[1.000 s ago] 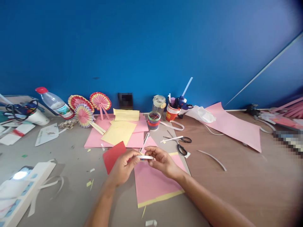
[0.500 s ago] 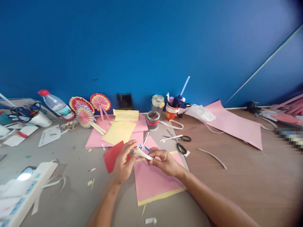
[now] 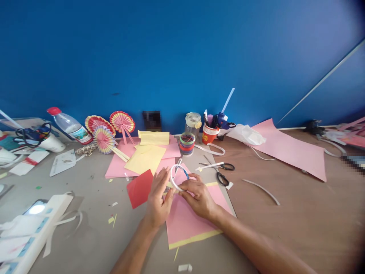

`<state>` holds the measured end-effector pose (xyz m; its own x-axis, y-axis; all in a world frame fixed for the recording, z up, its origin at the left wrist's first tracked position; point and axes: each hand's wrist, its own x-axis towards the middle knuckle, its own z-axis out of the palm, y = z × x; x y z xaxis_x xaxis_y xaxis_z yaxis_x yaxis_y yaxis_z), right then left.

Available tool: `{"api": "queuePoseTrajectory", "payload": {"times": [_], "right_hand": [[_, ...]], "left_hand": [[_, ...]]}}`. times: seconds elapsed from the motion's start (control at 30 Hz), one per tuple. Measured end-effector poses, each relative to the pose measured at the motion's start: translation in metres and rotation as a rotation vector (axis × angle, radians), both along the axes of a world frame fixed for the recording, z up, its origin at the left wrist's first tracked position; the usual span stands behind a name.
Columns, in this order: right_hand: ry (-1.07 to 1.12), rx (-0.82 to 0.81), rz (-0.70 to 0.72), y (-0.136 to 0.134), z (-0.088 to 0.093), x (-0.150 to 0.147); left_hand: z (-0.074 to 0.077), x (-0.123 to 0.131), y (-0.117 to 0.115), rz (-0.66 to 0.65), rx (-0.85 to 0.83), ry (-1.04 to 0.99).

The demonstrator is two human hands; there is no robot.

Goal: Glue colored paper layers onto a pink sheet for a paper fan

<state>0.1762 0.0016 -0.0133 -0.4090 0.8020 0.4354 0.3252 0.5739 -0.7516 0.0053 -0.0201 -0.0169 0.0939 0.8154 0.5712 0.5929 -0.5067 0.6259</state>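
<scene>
A thin white roll of tape with blue print inside is raised above the pink sheet, its ring facing me. My right hand pinches its lower right side between thumb and fingers. On the left edge, my left hand has thumb and fingertips around the ring, with the fingers fairly straight. Beneath both hands lies a pink sheet with yellow strips along its edges. A red paper piece is beside my left hand. Black-handled scissors lie beyond my right hand, with a white strip over them.
Folded paper fans, a red-capped bottle, yellow paper, a jar of coloured rings and a red cup of tools line the wall. A power strip is at left; a large pink sheet at right.
The roll of tape has turned from nearly edge-on to showing its round opening. My left hand has shifted right with it, and the whole view has swung slightly left.
</scene>
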Motion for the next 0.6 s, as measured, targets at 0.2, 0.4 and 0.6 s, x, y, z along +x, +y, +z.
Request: {"api": "queuePoseTrajectory", "payload": {"times": [0.2, 0.4, 0.6], "right_hand": [[-0.048, 0.053, -0.057, -0.0019, -0.0004, -0.0006], [-0.047, 0.030, -0.075, -0.0027, -0.0015, -0.0017], [-0.084, 0.056, -0.065, -0.0013, -0.0033, -0.0003]], "left_hand": [[-0.0015, 0.0080, -0.0018, 0.087, 0.062, -0.051], [-0.0002, 0.0092, -0.0025, 0.079, 0.055, -0.090], [0.0050, 0.0067, -0.0007, 0.078, -0.089, -0.181]]}}
